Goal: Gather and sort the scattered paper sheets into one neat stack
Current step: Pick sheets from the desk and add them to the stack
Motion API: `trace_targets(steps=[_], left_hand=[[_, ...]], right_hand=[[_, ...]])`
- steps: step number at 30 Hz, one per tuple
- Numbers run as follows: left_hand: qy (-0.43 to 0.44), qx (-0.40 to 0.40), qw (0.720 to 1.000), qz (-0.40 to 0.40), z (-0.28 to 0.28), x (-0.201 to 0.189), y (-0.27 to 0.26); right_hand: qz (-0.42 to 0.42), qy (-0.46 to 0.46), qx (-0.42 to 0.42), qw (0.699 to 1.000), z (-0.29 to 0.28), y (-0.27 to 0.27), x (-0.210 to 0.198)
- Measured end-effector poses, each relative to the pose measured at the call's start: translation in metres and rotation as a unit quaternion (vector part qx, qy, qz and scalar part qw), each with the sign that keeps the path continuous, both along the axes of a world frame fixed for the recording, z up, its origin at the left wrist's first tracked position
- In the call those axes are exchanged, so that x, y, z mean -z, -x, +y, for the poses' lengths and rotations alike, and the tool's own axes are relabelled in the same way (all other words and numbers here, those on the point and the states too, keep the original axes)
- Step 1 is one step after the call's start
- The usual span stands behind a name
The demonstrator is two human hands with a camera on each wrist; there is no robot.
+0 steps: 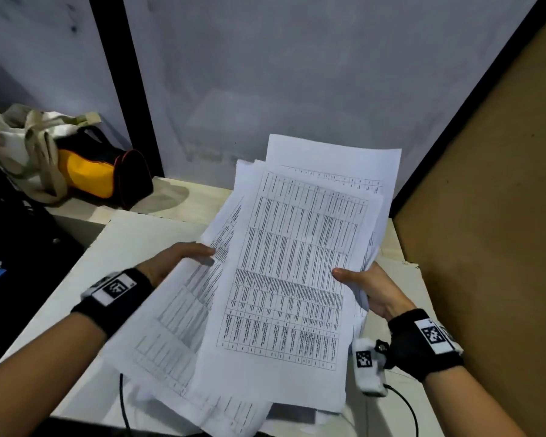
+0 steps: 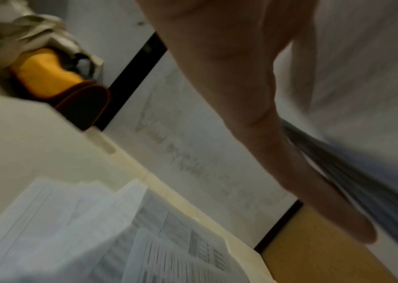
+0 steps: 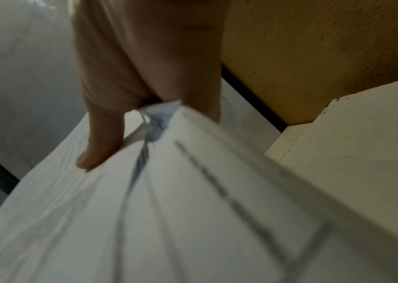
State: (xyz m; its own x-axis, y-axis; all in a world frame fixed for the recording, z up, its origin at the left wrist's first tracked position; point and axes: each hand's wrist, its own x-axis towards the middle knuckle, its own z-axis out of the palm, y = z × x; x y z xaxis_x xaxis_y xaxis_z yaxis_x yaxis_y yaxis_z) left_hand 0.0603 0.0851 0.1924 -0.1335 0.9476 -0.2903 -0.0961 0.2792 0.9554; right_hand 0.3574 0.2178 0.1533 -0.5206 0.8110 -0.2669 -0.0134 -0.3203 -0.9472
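Note:
I hold a fanned bundle of printed paper sheets [image 1: 297, 263] tilted up above the white table [image 1: 123, 244]. My left hand [image 1: 202, 255] grips its left edge, thumb on top. My right hand [image 1: 356, 279] pinches the right edge, with the thumb on the top sheet and the fingers hidden underneath. More printed sheets [image 1: 174, 329] lie spread on the table below the bundle, reaching its front edge. The left wrist view shows my left hand [image 2: 290, 153] along the bundle's edge [image 2: 362, 172], with the loose sheets [image 2: 96, 229] below. In the right wrist view my right hand's [image 3: 125, 114] thumb presses the blurred bundle [image 3: 168, 210].
A yellow-and-black bag [image 1: 101, 175] and a beige tote [image 1: 29, 143] sit at the table's back left. A brown board [image 1: 486, 216] walls the right side and a grey panel [image 1: 297, 74] the back. A black cable [image 1: 404, 402] hangs from my right wrist.

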Motion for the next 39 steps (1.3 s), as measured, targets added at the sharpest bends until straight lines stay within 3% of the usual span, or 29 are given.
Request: trace_targets(steps=[2,6,11,15,18,22,25,30,36,39], left_hand=[[0.032,0.044,0.997,-0.047,0.011,0.015,0.009],[0.055,0.127,0.99,-0.03,0.029,0.033,0.006],[0.054,0.082,0.995,0.032,0.041,0.058,-0.012],[-0.002,0.044,0.995,0.094,0.042,0.053,-0.004],[-0.093,-0.007,0.989,0.114,0.045,0.037,-0.005],[-0.159,-0.077,0.98,0.093,0.047,0.036,-0.011],[-0.166,-0.081,0.978,0.095,0.042,0.049,-0.019],[-0.153,-0.197,0.968,0.027,0.046,0.065,-0.027],[-0.16,-0.224,0.961,0.01,0.063,0.058,-0.015],[-0.164,-0.22,0.961,0.031,0.064,0.059,-0.013]], right_hand=[[0.012,0.002,0.001,1.0,0.004,0.001,0.0],[-0.036,0.03,-0.012,0.999,0.007,0.008,0.006],[-0.097,0.024,-0.069,0.993,-0.002,0.026,0.008],[-0.198,-0.104,0.007,0.975,0.007,0.028,0.001],[-0.152,-0.178,0.095,0.968,0.008,0.034,-0.012],[-0.066,-0.221,0.128,0.965,-0.001,0.048,-0.014],[-0.032,-0.202,0.108,0.973,-0.005,0.056,0.005],[-0.037,-0.15,0.093,0.984,-0.009,0.065,0.037],[0.002,-0.177,0.085,0.981,0.008,0.064,0.016],[0.032,-0.145,0.102,0.984,0.016,0.064,0.016]])
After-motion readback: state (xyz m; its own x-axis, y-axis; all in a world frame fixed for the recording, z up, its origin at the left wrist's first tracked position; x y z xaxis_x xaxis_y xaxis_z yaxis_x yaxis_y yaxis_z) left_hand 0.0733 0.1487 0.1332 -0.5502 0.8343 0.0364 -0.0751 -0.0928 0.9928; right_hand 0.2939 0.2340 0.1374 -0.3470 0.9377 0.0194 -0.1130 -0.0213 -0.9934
